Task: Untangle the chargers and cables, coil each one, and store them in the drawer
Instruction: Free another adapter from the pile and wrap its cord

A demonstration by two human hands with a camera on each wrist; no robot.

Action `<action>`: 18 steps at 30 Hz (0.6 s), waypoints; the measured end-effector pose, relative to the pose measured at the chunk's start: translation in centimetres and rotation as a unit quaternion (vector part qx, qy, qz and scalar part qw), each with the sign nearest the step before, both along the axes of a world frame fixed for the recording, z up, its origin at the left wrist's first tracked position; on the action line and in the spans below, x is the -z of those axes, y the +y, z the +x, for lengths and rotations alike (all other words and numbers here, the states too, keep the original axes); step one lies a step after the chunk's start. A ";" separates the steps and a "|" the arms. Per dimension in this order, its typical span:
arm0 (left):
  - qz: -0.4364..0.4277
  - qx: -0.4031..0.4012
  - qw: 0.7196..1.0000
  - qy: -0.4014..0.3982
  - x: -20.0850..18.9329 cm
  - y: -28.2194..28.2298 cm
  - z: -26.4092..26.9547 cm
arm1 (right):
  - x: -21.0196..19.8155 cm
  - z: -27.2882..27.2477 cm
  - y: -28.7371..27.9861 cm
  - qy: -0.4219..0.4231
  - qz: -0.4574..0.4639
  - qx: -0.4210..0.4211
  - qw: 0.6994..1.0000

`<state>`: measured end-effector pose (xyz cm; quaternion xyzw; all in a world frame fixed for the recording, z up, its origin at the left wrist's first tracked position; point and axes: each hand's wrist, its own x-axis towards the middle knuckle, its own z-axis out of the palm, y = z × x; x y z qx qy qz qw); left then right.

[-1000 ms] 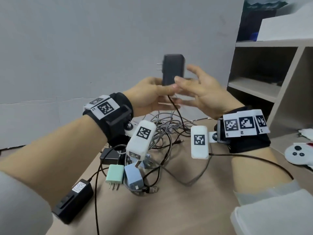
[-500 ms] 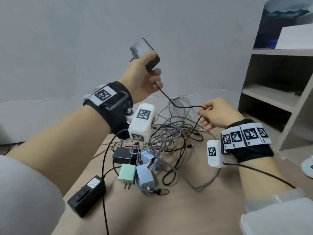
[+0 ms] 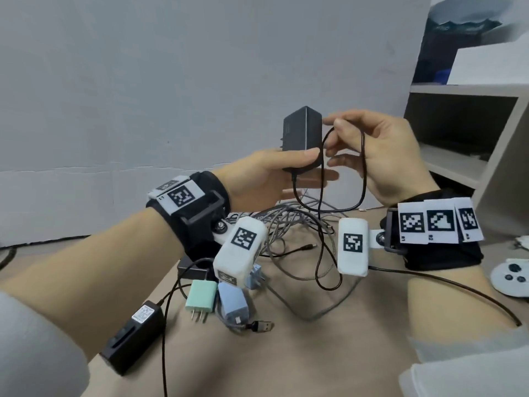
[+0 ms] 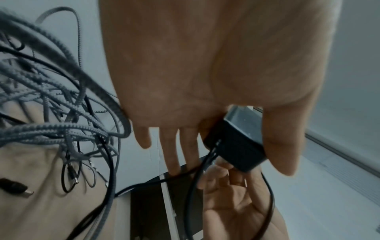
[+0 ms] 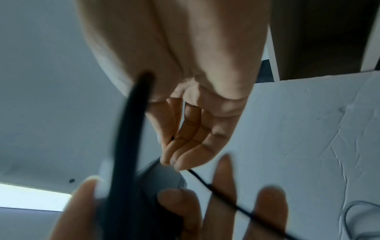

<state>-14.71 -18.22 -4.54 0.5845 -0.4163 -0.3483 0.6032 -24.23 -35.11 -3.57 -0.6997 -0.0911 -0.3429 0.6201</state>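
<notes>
My left hand (image 3: 274,173) grips a black charger brick (image 3: 303,136) between thumb and fingers, held up above the table; the same black charger brick (image 4: 236,146) shows under the thumb in the left wrist view. Its thin black cable (image 3: 363,173) loops down and back up to my right hand (image 3: 369,150), which pinches it right beside the brick. The black cable (image 5: 222,193) runs blurred across the right wrist view. Below lies a tangle of grey braided cables (image 3: 286,222), with a mint charger (image 3: 201,296) and a blue charger (image 3: 233,302) at its near edge.
A black power adapter (image 3: 134,336) with a label lies at the near left of the tan table (image 3: 329,353). An open shelf unit (image 3: 463,156) stands at the right. A white game controller (image 3: 512,277) sits at the right edge. A loose USB plug (image 3: 262,326) lies near the blue charger.
My left hand has brought the black charger down from upper left toward the middle. My right hand has risen from the cable pile and now pinches the black cable beside the brick.
</notes>
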 end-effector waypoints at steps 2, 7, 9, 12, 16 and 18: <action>-0.018 -0.014 1.000 0.021 -0.1 -0.2 0.2 | 0.0 0.0 -0.2 -0.011 0.015 -0.002 1.000; -0.094 -0.137 0.986 0.029 -1.3 -0.5 1.1 | 0.9 2.1 -0.4 0.080 0.054 0.055 0.994; -0.110 -0.210 0.971 0.024 -2.0 -0.4 1.9 | 1.5 2.5 -0.3 0.177 0.042 0.047 0.982; -0.128 -0.274 0.953 0.029 -2.9 0.3 3.0 | 2.7 2.7 0.5 0.289 -0.060 0.007 0.955; -0.132 -0.310 0.941 0.034 -3.3 1.4 4.0 | 3.3 3.0 2.3 0.300 -0.078 -0.048 0.949; -0.128 -0.317 0.939 0.033 -3.2 1.8 4.2 | 3.4 3.2 2.4 0.291 -0.109 -0.028 0.950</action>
